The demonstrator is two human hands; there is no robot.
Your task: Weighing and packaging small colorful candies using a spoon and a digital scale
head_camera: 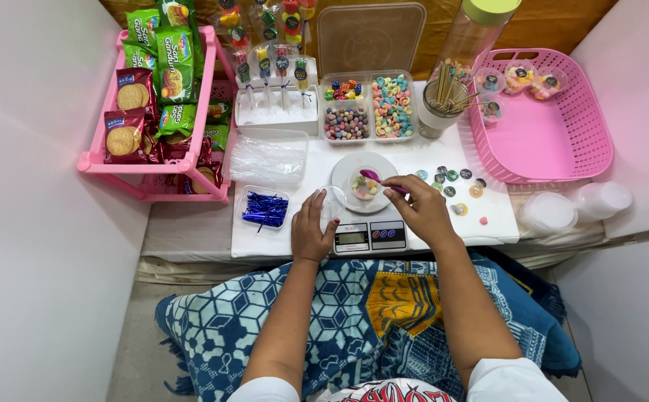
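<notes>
pink basket (544, 141), purple spoon (373, 177), blue geometric-patterned cloth (354, 313)
</notes>
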